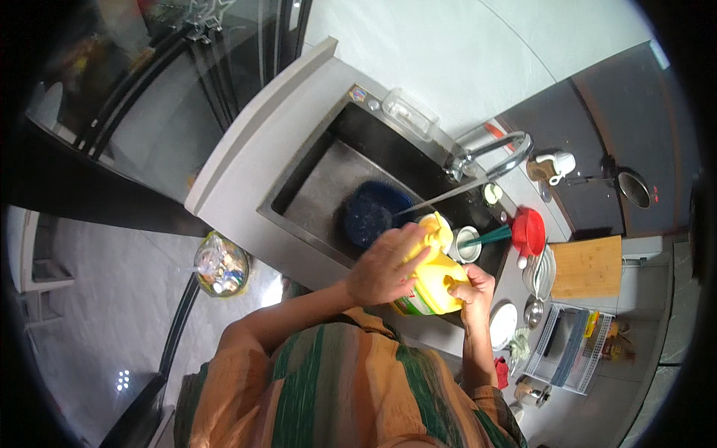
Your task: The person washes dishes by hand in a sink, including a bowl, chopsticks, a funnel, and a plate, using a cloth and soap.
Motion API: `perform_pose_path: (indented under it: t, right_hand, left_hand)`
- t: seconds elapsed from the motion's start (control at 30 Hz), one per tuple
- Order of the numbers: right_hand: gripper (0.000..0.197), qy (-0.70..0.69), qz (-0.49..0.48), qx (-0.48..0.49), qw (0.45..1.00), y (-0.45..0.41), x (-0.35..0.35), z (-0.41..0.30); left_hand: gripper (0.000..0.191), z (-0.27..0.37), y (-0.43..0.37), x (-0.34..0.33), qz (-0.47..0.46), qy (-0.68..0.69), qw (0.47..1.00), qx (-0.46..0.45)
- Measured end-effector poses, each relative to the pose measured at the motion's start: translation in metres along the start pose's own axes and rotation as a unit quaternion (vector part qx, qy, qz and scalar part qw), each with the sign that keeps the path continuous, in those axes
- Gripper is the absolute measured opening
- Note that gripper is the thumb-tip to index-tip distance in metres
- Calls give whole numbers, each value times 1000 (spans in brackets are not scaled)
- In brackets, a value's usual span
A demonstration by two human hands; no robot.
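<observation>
A yellow plastic jug (440, 283) with a green and white label is tilted over the near edge of the sink. My right hand (475, 291) is closed around its handle. My left hand (386, 263) lies against the jug's upper side near its yellow neck, fingers spread; whether it grips there is hard to tell. Water runs from the chrome faucet (507, 162) into a dark blue basin (369, 215) in the steel sink (330, 185). Beside the jug's neck, a white cup (466, 252) holds green-handled things, and another pale, round vessel is partly hidden.
A clear plastic tray (410, 113) sits behind the sink. To the right are a red pan (528, 231), stacked bowls (539, 273), a wooden cutting board (587, 267), a white plate (503, 326) and a wire rack (568, 348). A filled trash bin (223, 269) stands on the floor at left.
</observation>
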State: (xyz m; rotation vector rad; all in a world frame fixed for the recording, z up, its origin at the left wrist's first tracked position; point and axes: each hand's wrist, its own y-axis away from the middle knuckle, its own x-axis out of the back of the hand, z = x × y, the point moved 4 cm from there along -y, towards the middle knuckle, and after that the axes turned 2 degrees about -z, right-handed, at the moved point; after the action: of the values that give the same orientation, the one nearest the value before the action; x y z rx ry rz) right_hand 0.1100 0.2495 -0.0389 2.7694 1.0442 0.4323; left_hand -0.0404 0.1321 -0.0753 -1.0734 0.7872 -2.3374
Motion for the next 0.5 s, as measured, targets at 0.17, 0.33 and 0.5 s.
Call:
perform_pose_path:
  t: [0.17, 0.33, 0.5]
  right_hand:
    - [17, -4, -39, 45, 998, -58, -44, -54]
    - [3, -90, -62, 80, 991, -146, -104, -102]
    - [10, -211, -33, 55, 975, -243, -173, -121]
  left_hand:
    - [59, -67, 62, 42, 5, -92, 979, 184]
    - [60, -113, 121, 62, -17, -163, 940, 299]
    - [55, -116, 136, 60, -4, -171, 941, 291]
